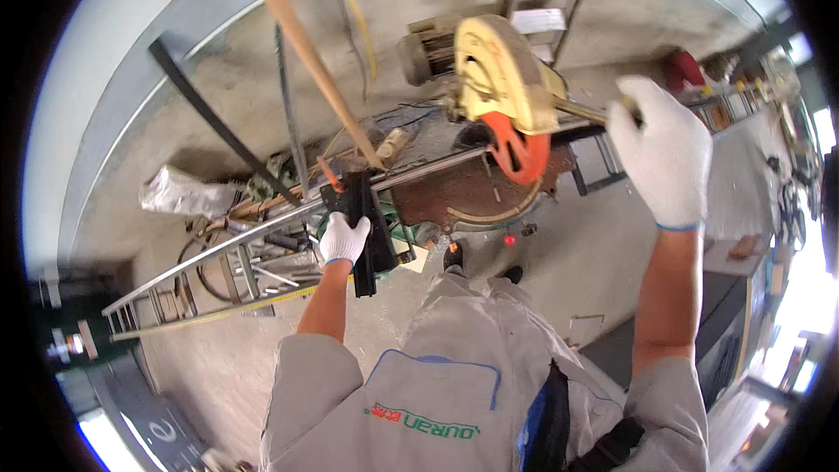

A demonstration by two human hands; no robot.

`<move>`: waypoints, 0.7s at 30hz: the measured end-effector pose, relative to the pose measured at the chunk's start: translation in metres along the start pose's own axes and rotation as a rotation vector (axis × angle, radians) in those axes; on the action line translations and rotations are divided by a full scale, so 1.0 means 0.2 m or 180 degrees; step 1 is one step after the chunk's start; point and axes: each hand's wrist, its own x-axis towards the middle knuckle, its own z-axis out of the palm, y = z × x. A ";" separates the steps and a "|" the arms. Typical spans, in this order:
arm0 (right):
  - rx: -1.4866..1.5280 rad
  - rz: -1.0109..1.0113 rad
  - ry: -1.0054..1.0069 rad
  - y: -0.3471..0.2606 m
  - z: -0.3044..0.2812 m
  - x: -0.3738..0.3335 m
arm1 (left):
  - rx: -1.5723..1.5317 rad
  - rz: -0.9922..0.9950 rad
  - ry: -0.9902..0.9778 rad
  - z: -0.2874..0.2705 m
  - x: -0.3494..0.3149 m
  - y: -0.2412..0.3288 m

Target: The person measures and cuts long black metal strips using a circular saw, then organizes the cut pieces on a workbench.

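A cut-off saw (pixel 494 70) with a yellow blade guard and an orange lower guard stands in front of me, its head raised above the rusty saw table (pixel 428 201). My right hand (pixel 666 149), in a white knit glove, is closed around the end of the saw's handle (pixel 581 111). Left of the saw, my left hand (pixel 343 239), gloved the same way, grips several long black profiles (pixel 364 249) lying side by side; its fingers are partly hidden. Those profiles rest across a rail (pixel 306 210) beside the saw table.
An electric motor (pixel 428 51) sits behind the blade guard. A wooden pole (pixel 306 44) and a dark strip (pixel 218 114) lean at the wall. Offcuts (pixel 280 249) lie beneath the ladder-like rack (pixel 227 275) at left. A red knob (pixel 509 240) sticks out near my feet.
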 end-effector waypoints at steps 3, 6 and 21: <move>0.0624 0.0474 -0.1096 0.06 -0.12 0.03 | -0.0065 0.0229 -0.0395 0.14 -0.06 0.11; 0.1597 0.0154 0.0178 0.00 0.04 -0.04 | -0.2491 -0.0064 -0.0188 0.70 0.10 -0.55; 0.3472 0.3819 -0.1491 0.84 -0.16 -2.77 | -0.1344 0.3024 -0.2521 0.81 -1.63 1.62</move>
